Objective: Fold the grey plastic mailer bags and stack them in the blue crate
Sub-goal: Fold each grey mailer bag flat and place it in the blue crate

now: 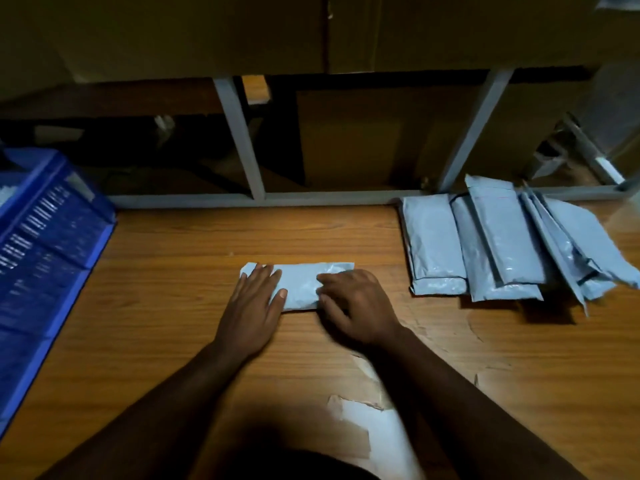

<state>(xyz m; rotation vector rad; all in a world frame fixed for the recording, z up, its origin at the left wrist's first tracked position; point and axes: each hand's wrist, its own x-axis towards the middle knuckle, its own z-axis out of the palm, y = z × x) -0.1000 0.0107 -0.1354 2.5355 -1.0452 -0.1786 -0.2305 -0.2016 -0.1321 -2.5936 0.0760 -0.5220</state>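
A folded grey mailer bag [300,285] lies in the middle of the wooden table [173,258]. My left hand [254,306] presses flat on the bag's left end, fingers straight. My right hand [353,303] is on the bag's right end with fingers curled over the folded edge, blurred by motion. The blue crate [41,244] stands at the left edge of the table. A pile of several grey mailer bags [502,244] lies at the right, fanned out and overlapping.
A grey metal shelf frame [242,147] runs along the table's far edge, with brown cardboard boxes [349,140] behind it. The table's veneer is torn near the front, with white patches [360,420] showing.
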